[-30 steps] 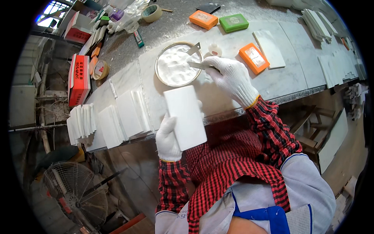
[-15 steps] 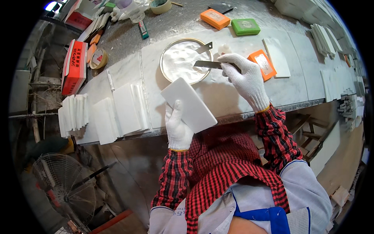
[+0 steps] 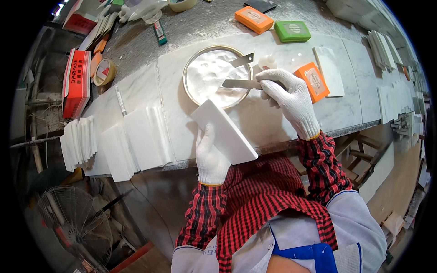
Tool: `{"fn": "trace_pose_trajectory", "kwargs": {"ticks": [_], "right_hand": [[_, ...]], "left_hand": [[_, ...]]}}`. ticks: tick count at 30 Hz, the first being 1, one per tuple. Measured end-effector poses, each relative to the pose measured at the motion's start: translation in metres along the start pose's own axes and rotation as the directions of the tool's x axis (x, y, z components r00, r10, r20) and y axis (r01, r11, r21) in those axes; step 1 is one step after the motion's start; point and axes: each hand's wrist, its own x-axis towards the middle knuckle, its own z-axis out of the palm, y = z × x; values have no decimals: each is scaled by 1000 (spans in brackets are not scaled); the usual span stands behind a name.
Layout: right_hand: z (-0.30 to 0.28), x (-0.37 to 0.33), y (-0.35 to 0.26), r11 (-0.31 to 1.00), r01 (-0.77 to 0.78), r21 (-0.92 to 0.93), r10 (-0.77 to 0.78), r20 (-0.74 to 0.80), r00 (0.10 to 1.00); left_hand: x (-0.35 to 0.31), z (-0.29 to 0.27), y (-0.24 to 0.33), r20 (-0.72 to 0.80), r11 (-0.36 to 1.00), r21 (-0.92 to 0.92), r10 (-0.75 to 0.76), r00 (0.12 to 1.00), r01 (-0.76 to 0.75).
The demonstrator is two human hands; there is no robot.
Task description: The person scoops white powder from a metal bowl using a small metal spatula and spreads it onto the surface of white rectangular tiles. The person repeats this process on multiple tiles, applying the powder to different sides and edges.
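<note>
Head view: I log one white slab [image 3: 225,133] clamped in the left hand [image 3: 210,157] near the tin [image 3: 185,79], one flat blade [image 3: 241,84] held in the closed right hand [image 3: 287,98], tip over white powder [image 3: 207,75]

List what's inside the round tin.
White material covers the inside of the round tin; a metal strip crosses its rim, and the right hand holds a blade over it. The tin's bottom is hidden beneath the material.
</note>
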Motion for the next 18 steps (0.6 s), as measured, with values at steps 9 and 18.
{"fn": "trace_pose_trajectory", "kwargs": {"ticks": [9, 18], "right_hand": [[-3, 0, -18, 1000, -22, -2, 22, 26, 999], [7, 11, 6, 955, 192, -227, -194, 11, 981]], "left_hand": [[3, 14, -2, -93, 987, 156, 40, 995, -26], [0, 14, -7, -110, 974, 215, 95, 989, -70]]}}
